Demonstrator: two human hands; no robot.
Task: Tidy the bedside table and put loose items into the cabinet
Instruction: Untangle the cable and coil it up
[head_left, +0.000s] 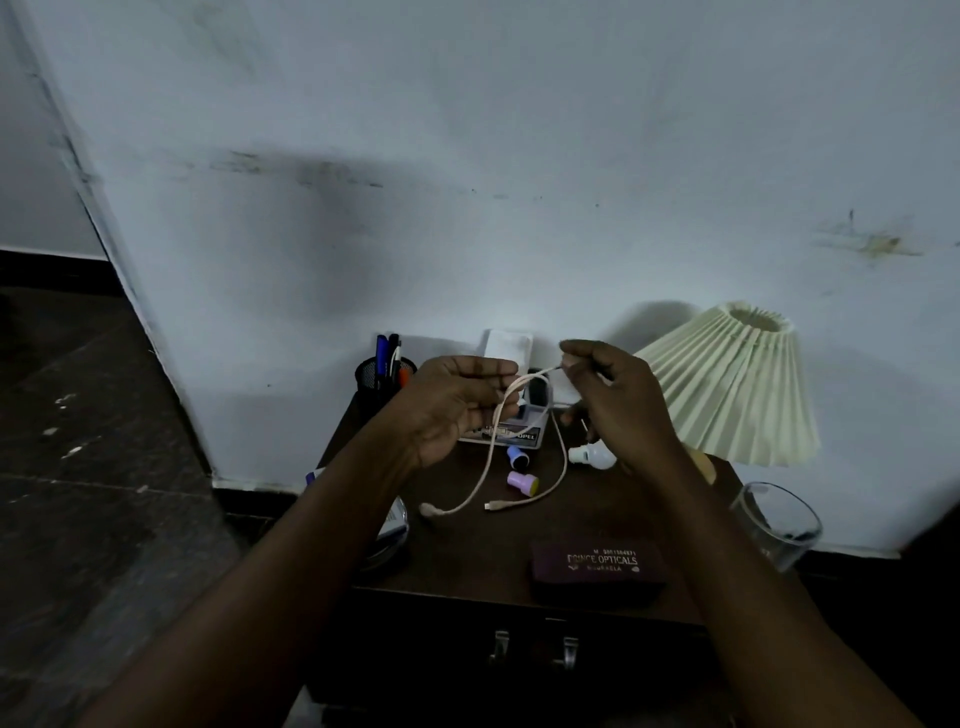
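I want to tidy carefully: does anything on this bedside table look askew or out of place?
Yes. The lamp shade at the right looks tilted, not level. A blue container and a pink container lie on their sides mid-table. The cable, held by the left hand and right hand, trails over the table.

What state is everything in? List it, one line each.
cable: held by left hand and right hand, lower part lying on table
glass: upright
glasses case: shut, lying flat
cabinet doors: shut
lamp: unlit, shade tilted
pen holder: upright, holding pens
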